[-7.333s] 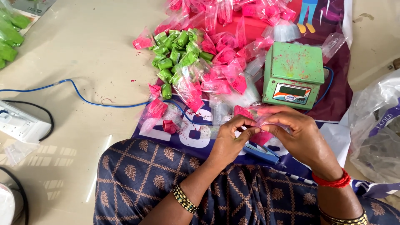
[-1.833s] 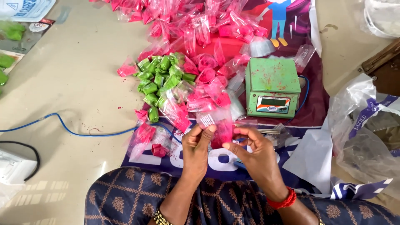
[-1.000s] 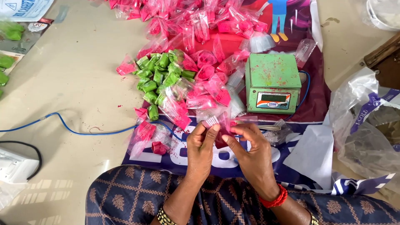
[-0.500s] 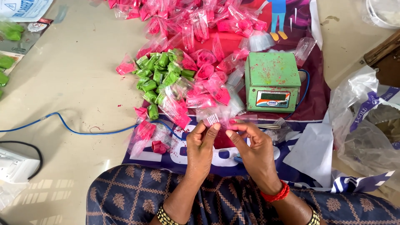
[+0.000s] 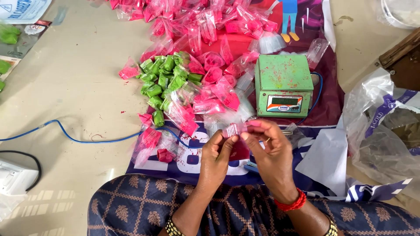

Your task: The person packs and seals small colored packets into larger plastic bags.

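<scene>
My left hand [image 5: 216, 157] and my right hand [image 5: 269, 150] meet in front of me and pinch a small clear plastic packet of pink powder [image 5: 234, 129] between their fingertips. The fingers of both hands are stained pink. Just beyond the hands stands a small green weighing scale [image 5: 283, 85] dusted with pink powder. A heap of pink powder packets [image 5: 205, 26] spreads across the far side, and a cluster of small green packets [image 5: 164, 83] lies to the left of the scale.
A printed purple and red sheet [image 5: 332, 100] covers the floor under the packets. A blue cable [image 5: 74, 137] crosses the beige floor at left toward a white device [image 5: 13, 181]. Crumpled clear plastic bags [image 5: 385, 131] lie at right. My patterned dark blue clothing [image 5: 144, 205] fills the bottom.
Both hands have stayed together on the pink packet, shifting only slightly while the fingers work at it. The scale and piles have not moved.
</scene>
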